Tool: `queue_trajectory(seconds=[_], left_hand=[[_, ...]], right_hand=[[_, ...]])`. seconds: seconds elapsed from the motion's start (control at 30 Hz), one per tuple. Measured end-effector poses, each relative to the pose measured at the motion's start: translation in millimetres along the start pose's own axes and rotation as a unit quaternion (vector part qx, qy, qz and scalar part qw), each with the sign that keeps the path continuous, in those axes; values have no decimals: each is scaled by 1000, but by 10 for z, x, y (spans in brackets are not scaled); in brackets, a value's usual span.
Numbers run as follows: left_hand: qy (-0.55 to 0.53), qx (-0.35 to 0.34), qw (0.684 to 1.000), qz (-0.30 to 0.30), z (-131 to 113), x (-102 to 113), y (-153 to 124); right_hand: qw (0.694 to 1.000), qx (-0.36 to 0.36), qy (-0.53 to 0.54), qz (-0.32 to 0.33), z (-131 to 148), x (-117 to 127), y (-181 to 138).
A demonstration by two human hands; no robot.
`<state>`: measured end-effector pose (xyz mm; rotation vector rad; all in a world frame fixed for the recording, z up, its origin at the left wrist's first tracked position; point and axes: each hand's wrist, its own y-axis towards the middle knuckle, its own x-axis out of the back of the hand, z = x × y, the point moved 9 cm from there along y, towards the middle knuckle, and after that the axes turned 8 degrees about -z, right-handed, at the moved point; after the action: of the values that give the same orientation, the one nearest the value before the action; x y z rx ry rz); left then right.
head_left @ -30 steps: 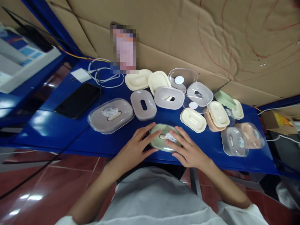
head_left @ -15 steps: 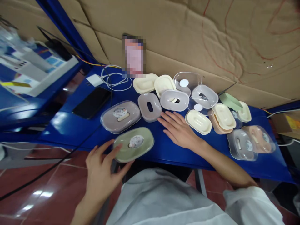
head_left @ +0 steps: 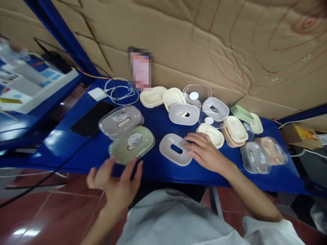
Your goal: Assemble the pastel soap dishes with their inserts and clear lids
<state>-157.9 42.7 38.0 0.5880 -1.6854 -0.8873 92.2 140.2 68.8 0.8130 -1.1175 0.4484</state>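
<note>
A pale grey oval plastic piece with a slot in its middle (head_left: 168,154) lies near the table's front edge. Over its right rim, the fingers of my right hand (head_left: 208,153) are bent and gripping; the thumb is hidden. A green oval plastic box with a clear cover and round label (head_left: 145,139) rests to the left of the grey piece. My left hand (head_left: 119,182) is just in front of that box, fingers apart and holding nothing, slightly blurred. Beyond the green box, and close against it, is a grey covered box with a label (head_left: 109,126).
Cream inner trays (head_left: 150,97), clear covers (head_left: 198,92) and grey slotted pieces (head_left: 184,115) are spread along the back. Covered grey (head_left: 255,158) and peach (head_left: 272,149) boxes stand at right. A black phone (head_left: 89,119) and white charger (head_left: 97,94) lie left; cardboard (head_left: 178,44) rises behind.
The grey slotted piece has come toward me and right, with my right hand at it. The green box now sits farther left, against the grey box, and my left hand has come off it.
</note>
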Motion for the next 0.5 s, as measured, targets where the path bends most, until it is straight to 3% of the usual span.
queue_trajectory(seconds=[0.07,0.17,0.23,0.4,0.5], left_hand=[[-59,-76,995,29,-290,-108,59],[-147,-129,966,171,-617,-429,131],[-201,-153,943,217,-750,-545,162],[-259,-125,935,209,-704,-600,179],[-267,-101,936,208,-659,-606,172]], right_hand=[[997,-33,-65,-37,-257,29,93],[983,-56,-165,-57,-591,-92,268],[976,-48,-198,-72,-688,-147,335],[956,-64,-237,-162,-704,215,122],[939,-114,-276,-169,-788,464,-85]])
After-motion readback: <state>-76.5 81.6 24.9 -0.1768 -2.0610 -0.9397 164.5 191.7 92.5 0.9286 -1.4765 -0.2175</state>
